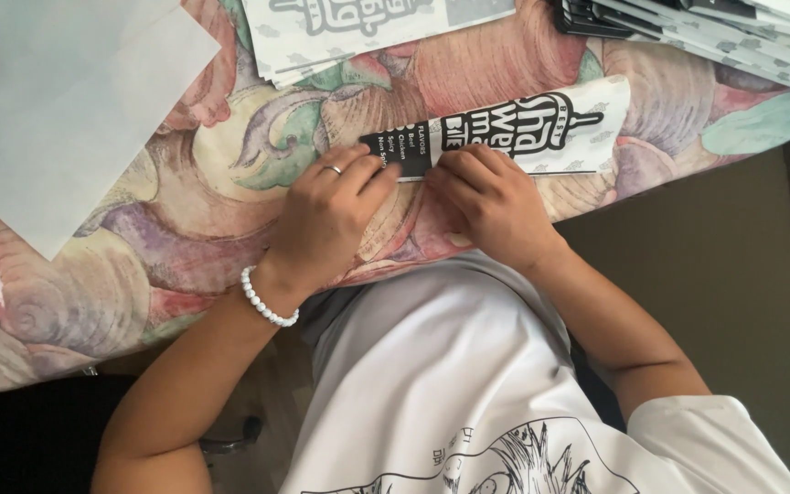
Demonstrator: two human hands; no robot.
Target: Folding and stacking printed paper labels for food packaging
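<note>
A long white paper sleeve (541, 128) with black print lies flat on a flowered cloth (185, 210), its black end pointing left. My left hand (326, 220), with a ring and a white bead bracelet, presses its fingertips on the sleeve's black end. My right hand (491, 201) presses down on the sleeve's near edge just to the right of it. Both hands have their fingers bent onto the paper along its lower edge.
A stack of the same printed sleeves (358, 32) lies at the top middle, another stack (715, 32) at the top right. Plain white sheets (57, 101) cover the top left. The cloth's edge drops off near my lap and at the right.
</note>
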